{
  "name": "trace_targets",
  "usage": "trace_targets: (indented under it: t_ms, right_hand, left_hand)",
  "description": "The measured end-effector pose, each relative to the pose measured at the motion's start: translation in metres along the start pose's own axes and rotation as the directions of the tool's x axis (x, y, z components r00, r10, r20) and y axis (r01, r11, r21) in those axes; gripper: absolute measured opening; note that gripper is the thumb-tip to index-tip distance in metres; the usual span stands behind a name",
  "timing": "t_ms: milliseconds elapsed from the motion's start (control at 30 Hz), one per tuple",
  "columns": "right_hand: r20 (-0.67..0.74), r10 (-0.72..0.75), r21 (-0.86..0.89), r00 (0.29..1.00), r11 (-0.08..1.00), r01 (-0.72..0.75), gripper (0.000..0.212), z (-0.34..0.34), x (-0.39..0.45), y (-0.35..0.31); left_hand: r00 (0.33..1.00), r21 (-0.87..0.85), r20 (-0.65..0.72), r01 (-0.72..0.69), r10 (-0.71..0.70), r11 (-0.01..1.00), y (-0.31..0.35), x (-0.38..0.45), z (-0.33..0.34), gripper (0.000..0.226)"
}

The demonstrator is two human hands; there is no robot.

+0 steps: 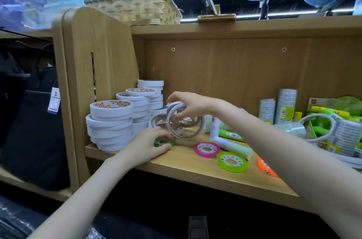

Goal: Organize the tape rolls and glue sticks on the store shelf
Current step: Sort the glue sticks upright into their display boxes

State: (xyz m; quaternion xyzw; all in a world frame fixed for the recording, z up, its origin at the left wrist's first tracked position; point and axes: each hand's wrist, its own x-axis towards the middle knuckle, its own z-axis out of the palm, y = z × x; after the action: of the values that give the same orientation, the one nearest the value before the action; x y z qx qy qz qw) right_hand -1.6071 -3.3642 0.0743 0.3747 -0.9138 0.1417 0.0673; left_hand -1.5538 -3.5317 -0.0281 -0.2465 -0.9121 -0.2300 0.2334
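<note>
Now, far left on the wooden shelf [195, 168]: tall stacks of white tape rolls [110, 125], neat and flat, one on top of another. Probably light, but tippy if bumped, so best moved a few at a time, held from the sides. Next, left hand [146, 145], fingers curled round a small green tape roll [164, 143] lying on the shelf board, just in front of the stacks. Small and light by the look of it, smooth plastic, maybe a bit slippery; best pinched at the rim. Then right hand [189, 104], fingers bent over a bunch of thin white tape rings [181, 121], gripping them at the top, tilted up on edge just above the shelf. Thin rings, likely to slide apart or roll away, so better squeezed together or hooked through the hole. Further right, lying flat and loose: pink tape roll [206, 149], light green tape roll [231, 161], and orange tape roll [264, 167] partly hidden by the right arm. Behind these, glue sticks [232, 145] on their sides, round and hard, ready to roll; best grabbed round the middle. Far right, a messy pile of more tape and green packs [337, 121], too jumbled to sort out by eye.
</note>
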Motion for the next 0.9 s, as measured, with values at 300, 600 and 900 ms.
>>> trace_targets:
  t_ms: [300,600,900]
  right_hand:
    - [-0.245,0.199,0.187,0.949,0.970,-0.155,0.014,-0.005,0.012,0.002]
    - [-0.031,0.039,-0.125,0.999,0.991,-0.042,0.058,0.045,0.046,-0.002]
    - [0.073,0.045,-0.059,0.996,0.997,-0.041,0.064,0.025,0.027,-0.004]
  left_hand:
    - [0.942,0.007,-0.199,0.277,-0.270,0.961,-0.003,0.002,0.007,0.055]
    - [0.925,-0.055,-0.243,0.286,-0.291,0.957,-0.005,0.001,0.008,0.053]
    - [0.877,-0.093,-0.345,0.322,-0.334,0.942,0.002,-0.003,0.007,0.066]
